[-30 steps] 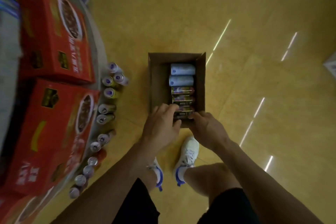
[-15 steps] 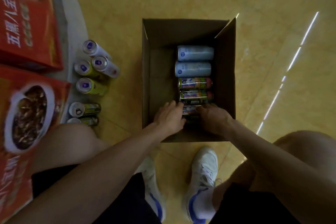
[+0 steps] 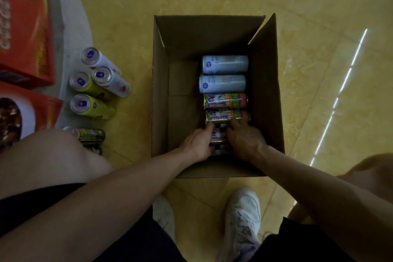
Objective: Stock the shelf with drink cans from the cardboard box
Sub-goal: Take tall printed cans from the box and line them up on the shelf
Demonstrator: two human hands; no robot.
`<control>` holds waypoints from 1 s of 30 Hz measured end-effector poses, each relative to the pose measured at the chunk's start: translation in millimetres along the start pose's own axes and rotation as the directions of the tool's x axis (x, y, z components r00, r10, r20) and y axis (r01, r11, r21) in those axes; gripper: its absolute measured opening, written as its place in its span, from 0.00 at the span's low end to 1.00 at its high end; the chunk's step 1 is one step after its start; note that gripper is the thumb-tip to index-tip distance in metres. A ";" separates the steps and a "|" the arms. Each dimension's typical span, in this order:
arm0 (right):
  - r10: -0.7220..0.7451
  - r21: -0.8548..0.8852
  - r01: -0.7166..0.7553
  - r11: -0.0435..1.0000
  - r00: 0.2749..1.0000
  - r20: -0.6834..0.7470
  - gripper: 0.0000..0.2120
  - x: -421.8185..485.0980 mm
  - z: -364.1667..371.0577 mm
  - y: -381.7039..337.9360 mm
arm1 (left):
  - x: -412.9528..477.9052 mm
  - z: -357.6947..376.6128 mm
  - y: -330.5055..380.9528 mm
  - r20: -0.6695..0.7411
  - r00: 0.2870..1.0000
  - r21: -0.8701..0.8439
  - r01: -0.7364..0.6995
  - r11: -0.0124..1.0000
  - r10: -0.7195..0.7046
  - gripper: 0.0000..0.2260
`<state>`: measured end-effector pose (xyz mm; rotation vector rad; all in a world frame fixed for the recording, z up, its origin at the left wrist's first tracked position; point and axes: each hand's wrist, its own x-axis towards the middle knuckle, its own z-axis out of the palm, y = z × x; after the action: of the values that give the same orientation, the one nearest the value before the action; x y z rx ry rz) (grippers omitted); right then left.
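Nearest can [image 3: 217, 136] mostly hidden, blurred

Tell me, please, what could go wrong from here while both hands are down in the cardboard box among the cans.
1. The left hand and right hand crowd onto the same dark cans at the near end of the cardboard box. Whether either grip is secure cannot be seen, so one can might slip and dent its neighbours.
2. The left knee sits close to the upright cans outside the box; shifting weight could topple them.
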<state>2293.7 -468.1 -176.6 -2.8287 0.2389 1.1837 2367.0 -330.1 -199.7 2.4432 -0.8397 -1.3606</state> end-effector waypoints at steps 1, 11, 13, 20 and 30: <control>-0.005 0.004 0.005 1.000 1.000 -0.003 0.27 0.2 -0.8 0.9 | 0.3 0.0 -0.9 -0.006 1.000 -0.035 0.006 0.999 -0.007 0.27; 0.031 0.224 -0.029 0.974 0.999 -0.009 0.37 0.3 -29.6 4.4 | -6.9 -51.8 0.1 -0.191 0.981 -0.307 -0.098 0.947 0.040 0.24; 0.049 0.339 -0.024 0.941 0.997 -0.065 0.37 -0.1 -38.2 4.8 | -7.5 -65.8 -1.1 -0.223 0.974 -0.400 -0.123 0.908 0.034 0.26; 0.140 0.607 0.032 0.794 0.962 -0.235 0.27 0.4 -68.0 0.9 | 6.3 -80.4 4.6 -0.290 0.940 -0.812 -0.141 0.566 -0.182 0.24; 0.170 0.943 0.095 0.318 0.973 -0.156 0.26 -12.8 -90.8 -7.6 | 6.1 -104.2 19.3 -0.157 0.961 -0.988 -0.154 0.032 -0.226 0.23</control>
<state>2349.9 -470.1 -103.7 -1.8069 0.7401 0.3801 2449.2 -357.7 -138.4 1.3005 0.3521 -0.9293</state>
